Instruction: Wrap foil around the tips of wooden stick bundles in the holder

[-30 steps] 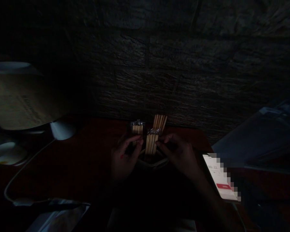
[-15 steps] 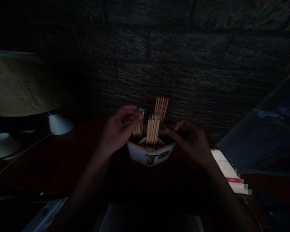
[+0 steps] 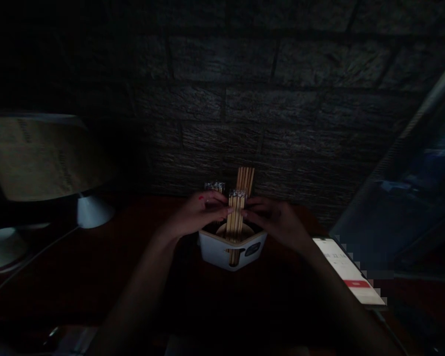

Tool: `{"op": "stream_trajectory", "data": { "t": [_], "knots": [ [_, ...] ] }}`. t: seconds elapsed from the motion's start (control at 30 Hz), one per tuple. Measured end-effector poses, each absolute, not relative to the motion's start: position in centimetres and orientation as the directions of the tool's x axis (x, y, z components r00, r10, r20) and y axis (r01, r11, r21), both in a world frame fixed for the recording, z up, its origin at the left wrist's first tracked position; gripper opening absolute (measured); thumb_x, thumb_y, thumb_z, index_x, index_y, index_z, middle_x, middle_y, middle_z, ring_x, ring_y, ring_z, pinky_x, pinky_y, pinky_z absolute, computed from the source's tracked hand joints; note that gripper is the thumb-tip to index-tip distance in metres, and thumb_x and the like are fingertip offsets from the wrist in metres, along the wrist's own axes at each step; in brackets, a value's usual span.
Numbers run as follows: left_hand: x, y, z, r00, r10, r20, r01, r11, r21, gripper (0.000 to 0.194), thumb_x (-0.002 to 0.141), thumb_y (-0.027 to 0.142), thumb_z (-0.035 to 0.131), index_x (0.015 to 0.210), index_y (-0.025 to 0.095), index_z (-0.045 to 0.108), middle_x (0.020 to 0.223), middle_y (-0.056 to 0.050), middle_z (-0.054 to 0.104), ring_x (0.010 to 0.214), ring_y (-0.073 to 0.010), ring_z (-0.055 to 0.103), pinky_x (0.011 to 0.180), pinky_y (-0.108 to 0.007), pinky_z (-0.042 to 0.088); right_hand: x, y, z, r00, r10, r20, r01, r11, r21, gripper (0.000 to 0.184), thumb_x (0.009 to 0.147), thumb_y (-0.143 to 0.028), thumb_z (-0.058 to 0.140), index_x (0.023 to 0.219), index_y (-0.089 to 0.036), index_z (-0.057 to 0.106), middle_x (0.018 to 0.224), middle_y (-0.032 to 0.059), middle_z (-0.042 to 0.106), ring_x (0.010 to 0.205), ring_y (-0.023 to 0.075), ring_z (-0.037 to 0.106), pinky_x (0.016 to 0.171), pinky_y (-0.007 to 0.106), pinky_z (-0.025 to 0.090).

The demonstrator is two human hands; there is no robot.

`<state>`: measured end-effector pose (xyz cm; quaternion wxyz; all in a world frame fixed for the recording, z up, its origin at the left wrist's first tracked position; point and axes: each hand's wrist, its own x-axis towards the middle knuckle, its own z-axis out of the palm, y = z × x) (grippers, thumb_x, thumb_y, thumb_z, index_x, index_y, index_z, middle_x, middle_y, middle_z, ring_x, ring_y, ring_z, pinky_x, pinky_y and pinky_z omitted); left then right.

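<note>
A white holder (image 3: 215,251) with a tan rim and a cut-out in its front stands on the dark table. In its front middle part stands a bundle of pale wooden chopsticks (image 3: 236,217) with silvery patterned tops. My left hand (image 3: 196,212) holds this bundle from the left, thumb at its front. From the other side my right hand (image 3: 276,217) closes on it, its fingertips partly hidden behind. Another silvery-topped bundle (image 3: 214,186) rises behind my left hand, its lower part covered. Plain brown chopsticks (image 3: 245,179) stand at the back.
A lit phone (image 3: 343,267) lies right of my right forearm. On the left are a lamp (image 3: 91,212) with a printed tan shade and a white bowl (image 3: 2,247). A cord (image 3: 33,259) crosses the table there. The dark brick wall (image 3: 200,106) rises behind the holder.
My left hand has moved right, off the left bundle and onto the middle one. My right hand has moved inward to the same bundle. The camera view has tilted up slightly.
</note>
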<state>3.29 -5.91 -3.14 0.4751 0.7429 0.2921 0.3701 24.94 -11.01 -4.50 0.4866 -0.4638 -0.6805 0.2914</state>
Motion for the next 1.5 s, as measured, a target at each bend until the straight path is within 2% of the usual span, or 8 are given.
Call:
{"op": "stream_trajectory", "data": {
  "t": [0.07,0.13,0.27,0.53,0.77,0.87,1.27,1.5],
  "knots": [
    [3.6,-6.0,-3.2,0.56,0.778,0.284,0.076,-0.39,0.918,0.013,0.076,0.024,0.075,0.087,0.019,0.07,0.079,-0.004,0.076,0.072,-0.0189,0.073,0.064,-0.028,0.058,24.7,-10.9,-4.4,-0.161,0.906,0.392,0.36,0.424,-0.831,0.019,0.083,-0.036,0.071,0.096,-0.022,0.074,0.092,0.0041,0.079,0.087,0.0228,0.075,0.078,0.034,0.058],
    [3.8,-6.1,-3.4,0.538,0.783,0.312,0.064,-0.407,0.911,0.013,0.074,0.02,0.076,0.085,0.018,0.07,0.083,-0.005,0.077,0.077,-0.0197,0.073,0.07,-0.03,0.058,24.6,-10.7,-4.4,-0.204,0.888,0.413,0.38,0.46,-0.803,0.016,0.085,-0.035,0.069,0.092,-0.023,0.075,0.092,0.0034,0.079,0.089,0.0221,0.074,0.081,0.034,0.058],
    [4.1,-6.6,-4.2,0.462,0.806,0.37,0.062,-0.445,0.893,0.015,0.075,0.022,0.076,0.088,0.018,0.072,0.089,-0.006,0.078,0.086,-0.0223,0.074,0.08,-0.034,0.059,24.5,-10.7,-4.6,-0.216,0.874,0.435,0.397,0.485,-0.779,0.014,0.086,-0.033,0.068,0.095,-0.024,0.076,0.092,0.0024,0.079,0.087,0.0211,0.074,0.081,0.033,0.057],
    [4.7,-7.2,-5.7,0.35,0.802,0.484,0.111,-0.549,0.829,0.012,0.081,0.023,0.071,0.093,0.019,0.071,0.089,-0.003,0.079,0.082,-0.0188,0.075,0.075,-0.028,0.059,24.3,-11.1,-5.5,-0.157,0.856,0.493,0.527,0.495,-0.691,0.014,0.089,-0.029,0.066,0.1,-0.026,0.073,0.1,0.0015,0.079,0.088,0.02,0.075,0.079,0.031,0.058],
    [5.0,-7.3,-6.0,0.393,0.802,0.45,0.239,-0.561,0.792,0.02,0.087,0.029,0.068,0.104,0.019,0.068,0.099,-0.005,0.078,0.09,-0.0193,0.074,0.08,-0.029,0.057,24.1,-11.9,-5.3,-0.137,0.855,0.501,0.572,0.481,-0.664,0.023,0.088,-0.027,0.068,0.111,-0.024,0.069,0.1,-0.0001,0.08,0.081,0.0181,0.076,0.073,0.029,0.058],
    [5.0,-7.4,-6.1,0.403,0.798,0.448,0.232,-0.563,0.793,0.02,0.088,0.028,0.067,0.106,0.02,0.068,0.1,-0.004,0.078,0.09,-0.0183,0.074,0.079,-0.028,0.056,24.1,-12.0,-5.3,-0.134,0.853,0.504,0.598,0.476,-0.645,0.025,0.087,-0.027,0.069,0.112,-0.024,0.069,0.098,0.0001,0.08,0.076,0.0183,0.076,0.072,0.03,0.058],
    [4.7,-7.8,-5.5,0.412,0.812,0.412,0.255,-0.538,0.804,0.025,0.087,0.027,0.067,0.11,0.017,0.066,0.094,-0.003,0.079,0.086,-0.0179,0.074,0.078,-0.027,0.055,23.9,-11.8,-5.4,-0.176,0.85,0.497,0.63,0.485,-0.607,0.024,0.088,-0.02,0.068,0.112,-0.024,0.068,0.099,-0.0004,0.08,0.086,0.0169,0.076,0.08,0.028,0.056],
    [4.6,-7.8,-5.8,0.396,0.813,0.427,0.281,-0.549,0.787,0.033,0.086,0.028,0.068,0.116,0.017,0.063,0.092,-0.004,0.079,0.084,-0.0194,0.074,0.077,-0.03,0.056,23.6,-11.9,-6.2,-0.17,0.829,0.533,0.685,0.488,-0.541,0.028,0.087,-0.022,0.068,0.115,-0.022,0.066,0.097,0.0019,0.08,0.082,0.0192,0.076,0.071,0.03,0.056]
  ]
}}
